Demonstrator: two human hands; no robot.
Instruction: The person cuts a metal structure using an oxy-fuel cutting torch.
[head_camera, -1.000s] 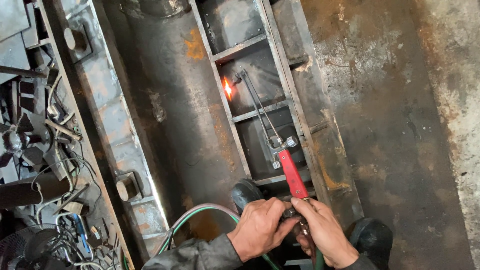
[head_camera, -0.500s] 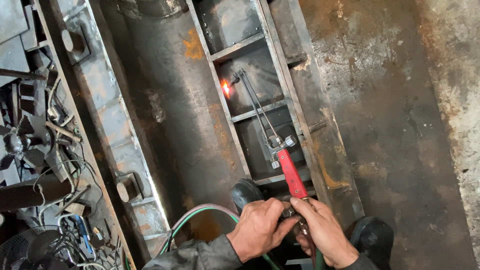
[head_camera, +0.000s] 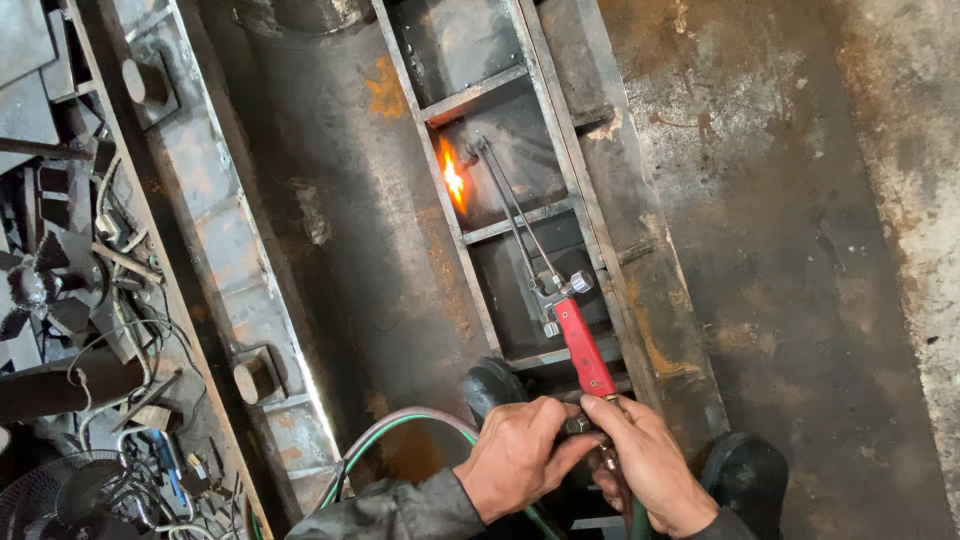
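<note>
A long gas cutting torch with a red handle and thin metal tubes (head_camera: 570, 320) is held at its rear end by both hands. The left hand (head_camera: 515, 460) is clenched around the valve end of the torch, its fingers curled over the fitting just below the red handle. The right hand (head_camera: 650, 465) is closed on the same end from the other side, its thumb and fingertips pinched at the base of the handle, touching the left hand. The torch lies slanted over a rusty steel ladder-shaped frame with crossbars (head_camera: 560, 210), and its tip is placed beside the left rail of that frame, where an orange flame (head_camera: 453, 180) is burning between two crossbars. A green hose and a grey hose (head_camera: 400, 430) are looped out from beneath the left hand, to the left of the frame's lower end. Two dark shoe toes (head_camera: 495, 385) are seen at the foot of the frame, one on either side of the hands. Far to the left of the frame, a heap of scrap metal and wires (head_camera: 90, 320) is piled beside a second steel beam (head_camera: 210, 230).
</note>
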